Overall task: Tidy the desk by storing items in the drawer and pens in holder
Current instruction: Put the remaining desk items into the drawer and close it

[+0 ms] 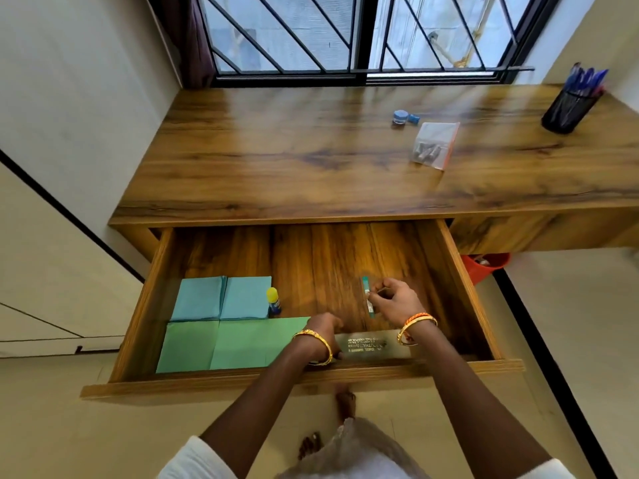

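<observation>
Open drawer [449, 267] below the desk [311, 160]. Right hand [394, 300] pinches a thin green stick [367, 297] near the right wall; left hand [321, 331], fingers curled, rests on a ruler [377, 345] at the near edge. Bare floor lies centre and far. Pen holder [568, 110] stands far right on the desk.

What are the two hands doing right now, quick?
Left hand: fingers curled down inside the drawer, by the green paper; whether it grips anything cannot be told.
Right hand: pinching a slim teal-ended stick.

Glossy wood-grain desk [311, 150] (drawer [345, 264] alike); matt paper sheets [221, 344]
</observation>
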